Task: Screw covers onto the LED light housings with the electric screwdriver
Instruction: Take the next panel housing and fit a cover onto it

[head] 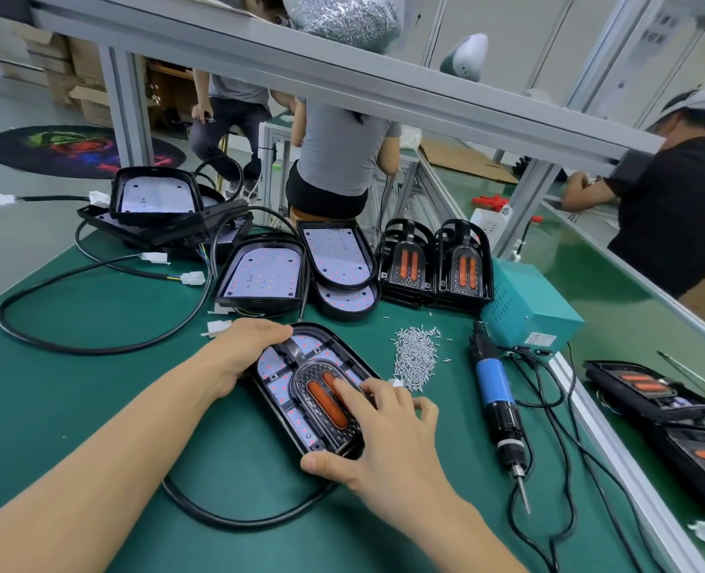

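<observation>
Head view
Right hand [377,434]: reaching in from the lower right, lying on the cover [322,401] with straight fingers spread; thumb pressing the housing's near rim.
Left hand [241,349]: coming in from the lower left, resting flat on the housing's upper-left edge, fingers straight and together.
Housing [278,428]: sitting at frame centre on the green bench [94,386], black and oval, its white LED board showing around the cover.
Cover: lying inside the housing, clear with two orange strips.
Cable [235,519]: curling out from under the housing toward the lower centre.
Screws [415,357]: lying in a loose pile just right of the housing.
Screwdriver [497,401]: lying untouched on the bench right of the screws, blue body, bit pointing toward the lower edge.
Power box [528,306]: sitting teal at the screwdriver's upper end.
Open housings [266,275]: waiting in a stacked row above centre and to the upper left.
Spare covers [433,262]: standing stacked in two piles at upper centre.
Finished lights [648,386]: lying at the right edge.
Other people [342,150]: working at benches across the top of the frame.
</observation>
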Motion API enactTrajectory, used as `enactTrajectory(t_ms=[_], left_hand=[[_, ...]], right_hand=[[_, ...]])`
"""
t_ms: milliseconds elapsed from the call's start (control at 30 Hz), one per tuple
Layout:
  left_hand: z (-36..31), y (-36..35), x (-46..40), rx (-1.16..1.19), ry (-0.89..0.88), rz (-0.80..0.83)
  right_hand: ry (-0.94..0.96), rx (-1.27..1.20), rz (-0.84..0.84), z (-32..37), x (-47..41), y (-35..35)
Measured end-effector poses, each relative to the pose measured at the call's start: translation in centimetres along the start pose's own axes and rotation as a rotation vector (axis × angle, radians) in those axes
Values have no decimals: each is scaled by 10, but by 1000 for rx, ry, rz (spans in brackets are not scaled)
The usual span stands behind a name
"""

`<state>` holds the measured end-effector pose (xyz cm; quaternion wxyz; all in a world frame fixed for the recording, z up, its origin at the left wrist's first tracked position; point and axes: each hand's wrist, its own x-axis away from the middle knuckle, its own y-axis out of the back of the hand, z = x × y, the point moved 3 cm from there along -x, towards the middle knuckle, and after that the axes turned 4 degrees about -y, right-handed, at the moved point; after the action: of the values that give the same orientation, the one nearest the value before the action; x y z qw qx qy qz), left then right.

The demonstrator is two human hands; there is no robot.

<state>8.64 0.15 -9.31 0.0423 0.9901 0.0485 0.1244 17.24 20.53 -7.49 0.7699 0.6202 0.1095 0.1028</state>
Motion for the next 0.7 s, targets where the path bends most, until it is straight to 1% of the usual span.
enactTrajectory(t_ms=[133,200,300,367,433,467,500,533,567,600,633,667,700], left_hand=[[-2,-5,-10,33,-91,-95],[-1,-6,-14,58,-120,-142],[5,-3,-15,86,-154,-199],[7,-1,-14,55,-173,-216],[4,1,-11,-77,-181,-236],[2,3,-10,-184,-181,-258],[-2,6,-6,-327,-192,-304],[-9,9,-1,-494,-232,-384],[-18,10,6,-650,-307,-483],[-30,6,15,-752,-429,-572],[-42,-2,25,-785,-577,-610],[-53,-14,35,-767,-719,-577],[-64,-29,44,-746,-831,-493]], right_hand=[[36,-200,-73,-6,1,6],[15,-265,-129,-20,1,12],[-106,-306,-241,-58,-1,23],[-236,-318,-267,-89,-2,29],[-374,-285,-260,-118,-4,34],[-439,-265,-251,-132,-5,35],[-496,-250,-240,-143,-7,37],[-545,-237,-229,-153,-9,39],[-584,-226,-213,-162,-11,40],[-620,-219,-191,-169,-13,41],[-651,-219,-161,-174,-16,41],[-677,-227,-129,-177,-19,40],[-696,-243,-95,-179,-21,39]])
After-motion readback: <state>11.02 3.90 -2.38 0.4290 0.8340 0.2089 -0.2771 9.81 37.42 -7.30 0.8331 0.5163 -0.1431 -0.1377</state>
